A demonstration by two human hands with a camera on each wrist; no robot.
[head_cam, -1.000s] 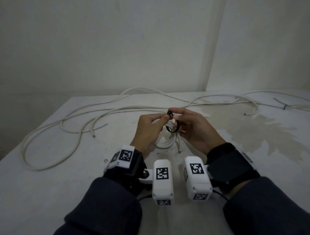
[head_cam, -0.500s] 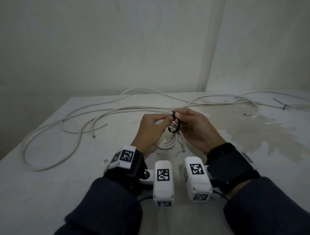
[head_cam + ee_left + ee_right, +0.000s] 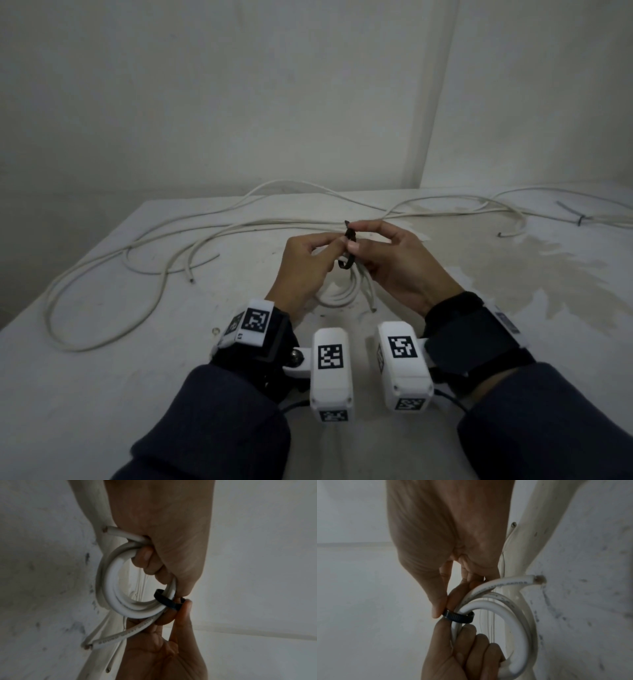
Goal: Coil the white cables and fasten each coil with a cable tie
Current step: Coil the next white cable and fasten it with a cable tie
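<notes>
Both hands meet above the middle of the white table (image 3: 102, 394), just in front of the person. The left hand (image 3: 301, 270) has its fingers curled round a small coil of white cable (image 3: 116, 595), the loops passing through its grip and two cut ends sticking out below. A black cable tie (image 3: 346, 255) wraps the coil at its upper side, at about 12 o'clock in the head view, with the tail pointing up between the fingertips. The right hand (image 3: 397, 260) pinches that tie between thumb and forefinger, right against the left thumb, so the two hands touch at the tie. In the right wrist view the ribbed black band (image 3: 458, 617) sits round the bundled strands, pressed between a thumb above and a finger below.

Loose white cables (image 3: 144, 246) sprawl over the table from 9 o'clock round to 2 o'clock, well apart from the hands. At about 2 o'clock, near the far right edge, another dark tie (image 3: 580, 219) sits on a cable bundle
</notes>
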